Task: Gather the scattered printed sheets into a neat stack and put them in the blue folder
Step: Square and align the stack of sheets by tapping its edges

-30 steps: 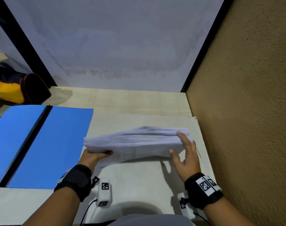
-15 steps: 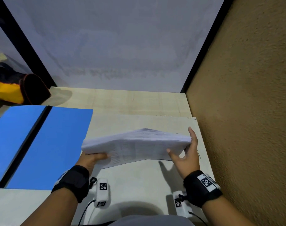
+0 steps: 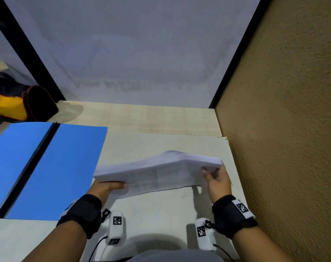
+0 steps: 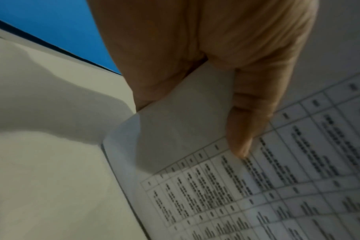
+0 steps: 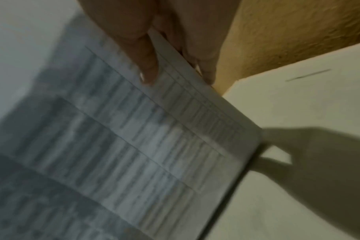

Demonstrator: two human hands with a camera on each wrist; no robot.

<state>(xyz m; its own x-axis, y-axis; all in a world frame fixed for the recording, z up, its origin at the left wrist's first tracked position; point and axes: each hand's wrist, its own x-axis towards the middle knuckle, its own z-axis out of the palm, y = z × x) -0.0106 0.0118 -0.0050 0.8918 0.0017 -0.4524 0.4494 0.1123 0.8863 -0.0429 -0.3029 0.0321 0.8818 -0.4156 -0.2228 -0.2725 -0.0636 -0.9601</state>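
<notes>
A stack of printed sheets (image 3: 157, 171) with tables on them is held above the pale table, tilted with its printed face toward me. My left hand (image 3: 106, 188) grips its left end, thumb on the printed face (image 4: 242, 142). My right hand (image 3: 215, 176) pinches its right end, thumb on the face (image 5: 148, 65) and fingers behind. The stack (image 4: 257, 186) bows slightly in the middle. The blue folder (image 3: 53, 167) lies open and flat on the table to the left, its near edge touching the stack's left corner in the head view.
A textured tan wall (image 3: 283, 129) stands close on the right. A grey panel (image 3: 132, 53) closes the back. A black and yellow bag (image 3: 15, 103) sits at the far left behind the folder. Bare table (image 3: 161, 214) lies below the stack.
The stack has tipped its printed face more toward me and lifted on the right. My right hand went from flat fingers against the end to a pinch on it.
</notes>
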